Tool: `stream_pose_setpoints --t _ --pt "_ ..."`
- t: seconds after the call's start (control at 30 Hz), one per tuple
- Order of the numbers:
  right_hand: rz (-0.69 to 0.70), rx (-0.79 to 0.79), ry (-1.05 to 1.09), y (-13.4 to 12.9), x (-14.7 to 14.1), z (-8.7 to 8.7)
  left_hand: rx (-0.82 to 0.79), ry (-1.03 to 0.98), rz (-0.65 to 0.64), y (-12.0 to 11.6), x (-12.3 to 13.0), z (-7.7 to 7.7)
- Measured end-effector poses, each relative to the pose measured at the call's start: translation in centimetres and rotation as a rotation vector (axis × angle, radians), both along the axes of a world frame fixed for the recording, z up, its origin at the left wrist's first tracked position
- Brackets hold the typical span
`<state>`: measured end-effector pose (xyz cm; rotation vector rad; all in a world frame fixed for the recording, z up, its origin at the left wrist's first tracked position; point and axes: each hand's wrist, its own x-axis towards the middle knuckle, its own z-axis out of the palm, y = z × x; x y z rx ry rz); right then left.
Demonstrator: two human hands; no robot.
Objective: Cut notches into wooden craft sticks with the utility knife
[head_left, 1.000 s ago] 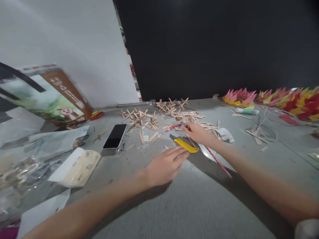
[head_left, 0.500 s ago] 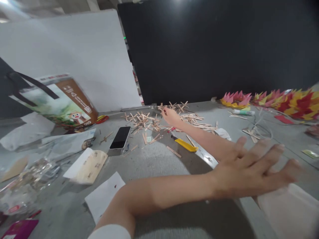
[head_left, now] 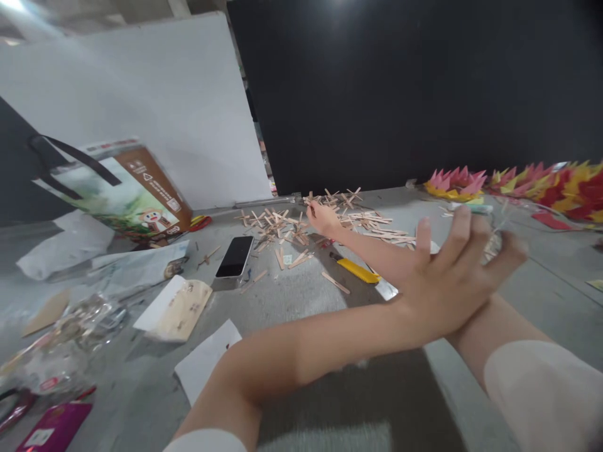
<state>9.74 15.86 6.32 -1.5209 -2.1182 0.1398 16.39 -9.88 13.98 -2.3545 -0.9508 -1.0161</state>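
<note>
From here, the right hand (head_left: 324,220) has its fingers drawn together among crossed sticks (head_left: 277,226); can't tell if it's pinching one. The left hand (head_left: 445,285) is spread above the right forearm. Loose sticks (head_left: 335,282), nearer than the right grip, remain uncrossed.

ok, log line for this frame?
left hand: open, over right forearm | right hand: at stick pile, grip unclear | yellow cutter: on table, unheld

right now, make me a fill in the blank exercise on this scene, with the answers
1. The left hand crosses over the ____ arm.
2. The cutter, nearer than the pile of wooden sticks, has a ____ handle.
3. The phone lies with its screen facing ____.

Missing words: right; yellow; up.
</note>
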Motion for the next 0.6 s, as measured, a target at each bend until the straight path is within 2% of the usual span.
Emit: stream_pose_setpoints --t 0.33,0.6 --pt "-0.095 -0.025 0.027 -0.3 1.8 -0.1 0.143 -0.083 0.157 3.9 0.5 -0.4" --pt "-0.043 -0.071 0.018 -2.4 2.6 0.7 0.127 -0.137 0.165 8.0 2.6 1.1"
